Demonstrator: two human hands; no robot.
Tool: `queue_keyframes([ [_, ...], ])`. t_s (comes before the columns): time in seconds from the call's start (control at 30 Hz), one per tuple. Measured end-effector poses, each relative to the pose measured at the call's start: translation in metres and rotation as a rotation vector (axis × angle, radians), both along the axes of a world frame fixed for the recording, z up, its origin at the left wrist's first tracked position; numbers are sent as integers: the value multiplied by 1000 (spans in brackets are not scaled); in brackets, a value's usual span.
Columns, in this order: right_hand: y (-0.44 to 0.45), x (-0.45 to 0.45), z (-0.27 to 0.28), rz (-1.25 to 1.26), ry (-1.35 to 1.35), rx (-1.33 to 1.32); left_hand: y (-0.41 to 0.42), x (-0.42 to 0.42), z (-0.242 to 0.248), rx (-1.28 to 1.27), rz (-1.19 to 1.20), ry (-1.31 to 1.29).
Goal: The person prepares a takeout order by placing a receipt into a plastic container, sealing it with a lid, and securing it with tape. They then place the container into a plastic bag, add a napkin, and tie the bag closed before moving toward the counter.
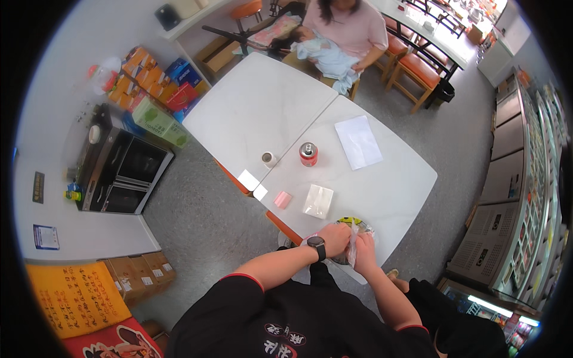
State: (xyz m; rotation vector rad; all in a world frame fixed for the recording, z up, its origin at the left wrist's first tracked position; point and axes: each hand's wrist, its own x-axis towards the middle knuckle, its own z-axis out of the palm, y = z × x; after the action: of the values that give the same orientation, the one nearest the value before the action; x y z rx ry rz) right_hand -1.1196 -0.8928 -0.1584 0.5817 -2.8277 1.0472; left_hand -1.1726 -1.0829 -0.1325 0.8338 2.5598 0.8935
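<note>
Near the table's close corner, my left hand point(336, 238), below a wrist watch, pinches a thin clear plastic wrapper point(353, 250). My right hand point(365, 251) grips the same wrapper from its other side. Beneath both hands lies a round container point(347, 220) with a yellow and green rim, mostly covered by them. A wrapped pack of white tissues point(318, 201) lies just beyond my left hand, with a small pink packet point(282, 200) to its left. Farther off stand a red drink can point(308, 155) and a small white roll point(268, 159).
White paper sheets point(359, 142) lie on the white table point(389, 188). Beyond its far edge a seated person point(347, 27) holds a baby in a blue cloth. Stools point(418, 69) stand behind, a display fridge point(506, 188) at right, a black oven cabinet point(134, 170) at left.
</note>
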Motion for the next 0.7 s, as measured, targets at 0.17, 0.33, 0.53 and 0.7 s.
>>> queue_keyframes([
  [0.17, -27, -11, 0, -73, -44, -8, -29, -15, 9, 37, 76, -414],
  [0.33, -60, -11, -6, -261, -55, 151, -91, -17, -16, 329, -4, -433],
  [0.53, -81, -8, -31, -571, -149, 260, -288, -24, -37, 370, -190, -481],
  [0.7, -95, -14, -32, -762, -344, 589, -558, -18, -91, 87, 59, -456],
])
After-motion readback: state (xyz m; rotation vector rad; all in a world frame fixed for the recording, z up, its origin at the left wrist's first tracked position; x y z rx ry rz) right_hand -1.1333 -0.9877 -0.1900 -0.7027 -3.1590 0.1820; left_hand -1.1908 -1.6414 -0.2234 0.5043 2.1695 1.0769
